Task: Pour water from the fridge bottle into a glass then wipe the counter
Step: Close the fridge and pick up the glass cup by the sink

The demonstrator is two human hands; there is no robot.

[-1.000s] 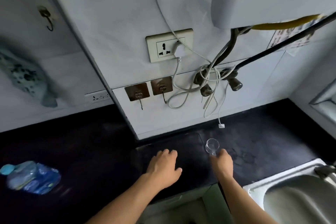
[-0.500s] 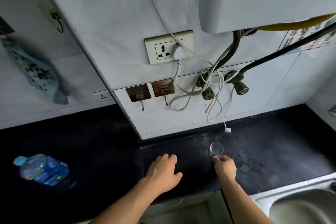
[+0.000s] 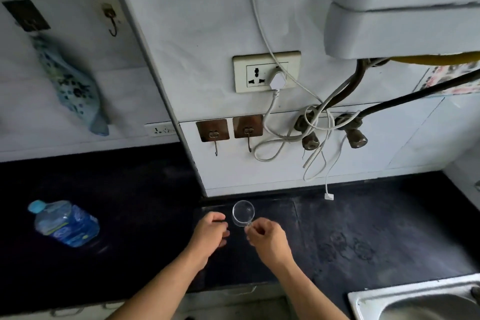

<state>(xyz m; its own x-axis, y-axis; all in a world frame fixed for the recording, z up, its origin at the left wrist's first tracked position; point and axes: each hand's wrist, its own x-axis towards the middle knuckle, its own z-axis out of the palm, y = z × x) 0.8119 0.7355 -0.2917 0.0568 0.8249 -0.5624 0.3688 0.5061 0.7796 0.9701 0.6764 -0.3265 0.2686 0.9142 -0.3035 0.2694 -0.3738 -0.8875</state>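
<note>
A small clear glass (image 3: 243,213) with a handle stands upright on the black counter (image 3: 145,189), near the wall's foot. My right hand (image 3: 268,238) pinches its handle from the near side. My left hand (image 3: 211,230) rests on the counter just left of the glass, fingers curled, holding nothing. A blue-labelled plastic water bottle (image 3: 65,223) with a light blue cap stands far to the left on the counter. A blue patterned cloth (image 3: 70,86) hangs from a wall hook at upper left.
A steel sink (image 3: 420,304) fills the lower right corner. White cables (image 3: 315,138) and pipe valves hang from the wall behind the glass, one plug end dangling near the counter. A socket (image 3: 266,71) and two hooks sit on the wall.
My right hand has slid the glass left towards my left hand. My left hand's fingers have curled in. The view has shifted, showing less of the sink.
</note>
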